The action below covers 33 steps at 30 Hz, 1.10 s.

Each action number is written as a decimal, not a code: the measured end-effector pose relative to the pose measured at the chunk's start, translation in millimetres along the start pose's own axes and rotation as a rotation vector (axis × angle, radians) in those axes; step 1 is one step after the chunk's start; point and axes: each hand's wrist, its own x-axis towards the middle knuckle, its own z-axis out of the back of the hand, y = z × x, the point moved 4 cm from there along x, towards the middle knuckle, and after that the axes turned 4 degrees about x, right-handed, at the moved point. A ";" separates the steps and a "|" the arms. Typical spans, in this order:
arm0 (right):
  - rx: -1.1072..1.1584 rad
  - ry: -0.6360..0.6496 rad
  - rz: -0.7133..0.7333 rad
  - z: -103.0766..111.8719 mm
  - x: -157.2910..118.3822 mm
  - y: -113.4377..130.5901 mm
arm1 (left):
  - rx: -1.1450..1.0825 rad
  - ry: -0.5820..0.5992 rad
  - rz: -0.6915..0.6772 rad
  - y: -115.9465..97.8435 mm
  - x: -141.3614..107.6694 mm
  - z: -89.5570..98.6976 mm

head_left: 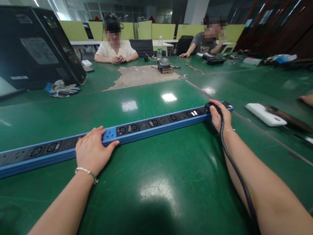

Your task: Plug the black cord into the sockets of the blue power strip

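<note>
One strip point(157, 124) lies across the table point(177, 160); the left hand point(93, 149) rests spread over it, while the right hand point(222, 114) pinches one plug point(208, 107) near the strip's right end, one cord point(230, 158) running down. Two people point(115, 49) sit opposite, one bottle point(160, 47) standing between them.

Pale bracelet point(87, 171); thin wristband point(230, 130)

White glare spotted the green desk point(138, 160) as a dark shadow fell near and distortion stretched the left and right edges.
</note>
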 end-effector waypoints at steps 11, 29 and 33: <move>0.048 0.020 0.023 1.6 0.0 -1.0 | -0.051 0.091 0.035 -2.4 0.4 4.2; -0.181 0.106 0.091 1.5 -2.9 -7.5 | -0.039 0.097 0.046 -1.4 1.5 3.4; -0.085 0.055 0.081 -0.8 -2.6 -8.8 | -0.020 0.084 0.032 -2.0 1.5 3.8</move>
